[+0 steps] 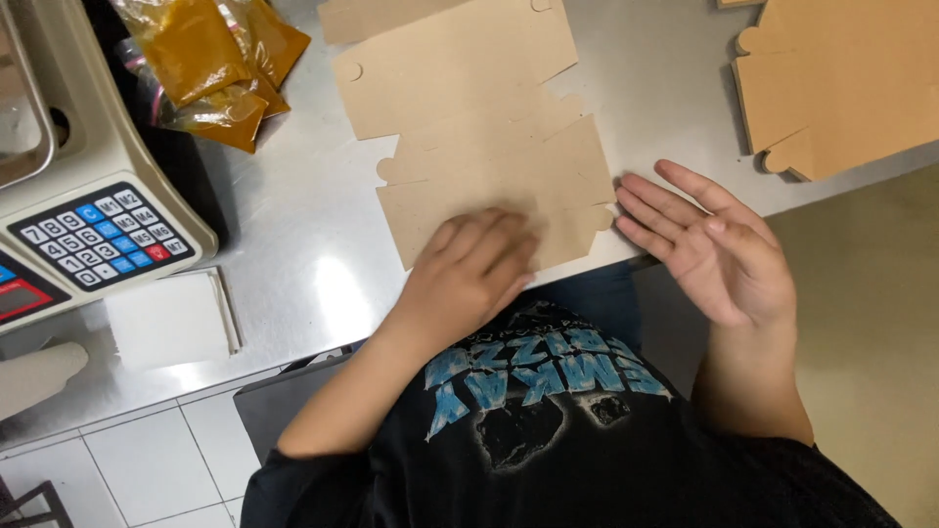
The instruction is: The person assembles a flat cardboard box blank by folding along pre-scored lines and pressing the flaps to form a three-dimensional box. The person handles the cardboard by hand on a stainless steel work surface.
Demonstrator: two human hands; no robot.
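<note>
Centre of the frame: the left hand presses flat, fingers spread, on a flattened kraft carton blank lying on the steel table. The right hand is open, palm up, fingertips at the blank's right edge. Upper left — clear pouches of amber sauce, sealed.

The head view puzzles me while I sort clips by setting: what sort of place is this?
Probably a small food-packing station: a steel table holds a weighing scale, sealed pouches of orange-brown sauce and flat cardboard box blanks.
</note>
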